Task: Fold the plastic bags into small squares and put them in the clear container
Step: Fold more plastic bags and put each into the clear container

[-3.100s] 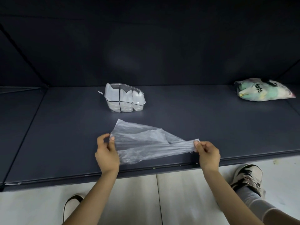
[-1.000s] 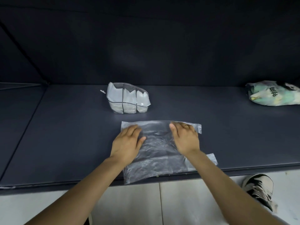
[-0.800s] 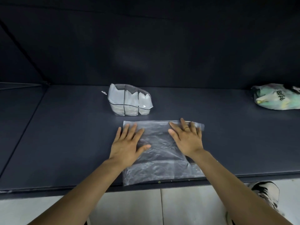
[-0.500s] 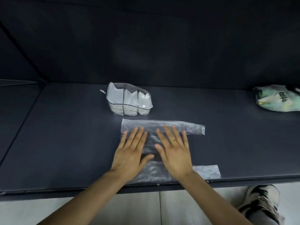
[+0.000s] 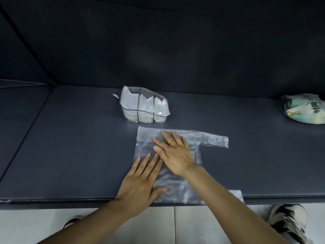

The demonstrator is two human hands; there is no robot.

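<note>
A clear plastic bag (image 5: 177, 186) lies flat on the dark table (image 5: 70, 147), its two handles pointing right. My left hand (image 5: 140, 180) presses flat on the bag's near left part, fingers straight. My right hand (image 5: 174, 152), with a ring, lies flat on the bag's far middle, fingers spread toward the left. Behind the bag stands the clear container (image 5: 145, 110), its compartments holding several folded white bags.
A stuffed printed bag (image 5: 306, 110) lies at the far right of the table. The table's front edge runs just under my wrists. A dark wall rises behind the table. Below, there is light floor and my shoes (image 5: 288, 224).
The bag went from being held stretched in the air to lying flat. Since half a second ago my right hand has slid away and to the left, and my left hand has drawn nearer.
</note>
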